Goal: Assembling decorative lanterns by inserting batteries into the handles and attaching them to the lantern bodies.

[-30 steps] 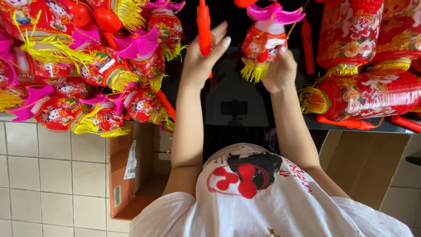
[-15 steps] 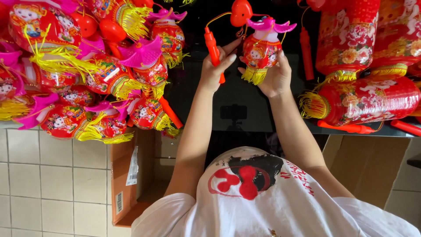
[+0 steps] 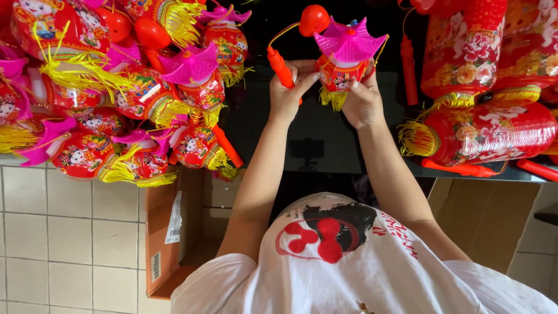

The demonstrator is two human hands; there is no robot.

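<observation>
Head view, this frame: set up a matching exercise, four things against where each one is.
Things:
1. red stick handle
2. small lantern with pink roof
3. cardboard box
4. long red cylinder lantern

Places:
A. lying at the right, yellow fringe at its end
B. in the left hand
C. on the tiled floor, lower left
D. in the right hand

Pairs: 1-B, 2-D, 3-C, 4-A

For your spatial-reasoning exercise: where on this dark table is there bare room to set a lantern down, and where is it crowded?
Bare room: the dark table strip below the hands, between the lantern pile and the cylinder lanterns. Left hand holds the red stick; right hand holds the small lantern. Both sides are crowded.
</observation>
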